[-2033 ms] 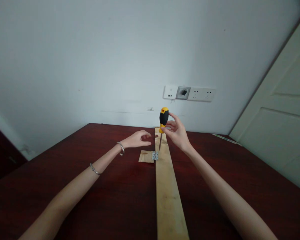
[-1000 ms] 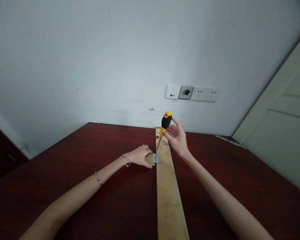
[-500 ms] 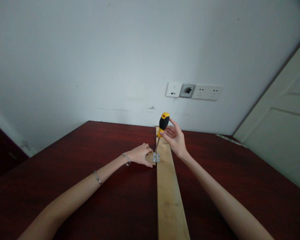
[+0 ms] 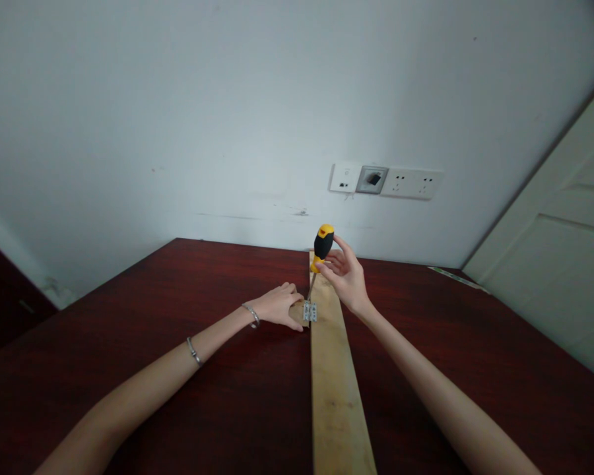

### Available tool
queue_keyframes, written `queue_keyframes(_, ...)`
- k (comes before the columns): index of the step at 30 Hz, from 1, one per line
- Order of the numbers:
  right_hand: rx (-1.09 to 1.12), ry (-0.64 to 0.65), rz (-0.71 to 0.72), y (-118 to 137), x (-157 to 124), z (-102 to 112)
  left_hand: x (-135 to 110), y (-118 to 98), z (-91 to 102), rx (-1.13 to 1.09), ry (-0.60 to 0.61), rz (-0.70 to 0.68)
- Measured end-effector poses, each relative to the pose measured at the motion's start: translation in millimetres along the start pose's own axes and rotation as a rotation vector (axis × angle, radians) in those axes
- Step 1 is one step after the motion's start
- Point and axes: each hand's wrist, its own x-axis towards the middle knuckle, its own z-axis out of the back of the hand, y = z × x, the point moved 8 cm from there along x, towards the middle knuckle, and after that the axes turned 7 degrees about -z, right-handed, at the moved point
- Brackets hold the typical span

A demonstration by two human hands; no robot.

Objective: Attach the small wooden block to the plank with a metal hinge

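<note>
My left hand point(image 4: 280, 306) grips a small wooden block point(image 4: 298, 313) between thumb and fingers, against the left edge of a long wooden board point(image 4: 334, 382). A silver metal hinge point(image 4: 310, 311) spans the joint between block and board. In my right hand point(image 4: 349, 277) is a screwdriver point(image 4: 323, 244) with a black and yellow handle, held by the fingertips and tilted. Its shaft runs down to the hinge's upper left part; whether the tip sits in a screw is too small to tell.
The board lies on a dark red table point(image 4: 218, 396), its far end by the white wall point(image 4: 178, 119). Wall sockets point(image 4: 410, 183) are behind, to the right. A thin strip point(image 4: 458, 278) lies near the table's far right edge, beside a white door point(image 4: 564, 257).
The screwdriver's handle has tilted or shifted very slightly. Both hands keep their holds and the hinge stays in place.
</note>
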Motion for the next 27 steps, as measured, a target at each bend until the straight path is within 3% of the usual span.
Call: queue_keyframes(27,0.000,0.033,-0.014,-5.4,-4.6,-7.1,-0.9,2.1,-2.8,-0.019,-0.006,0.014)
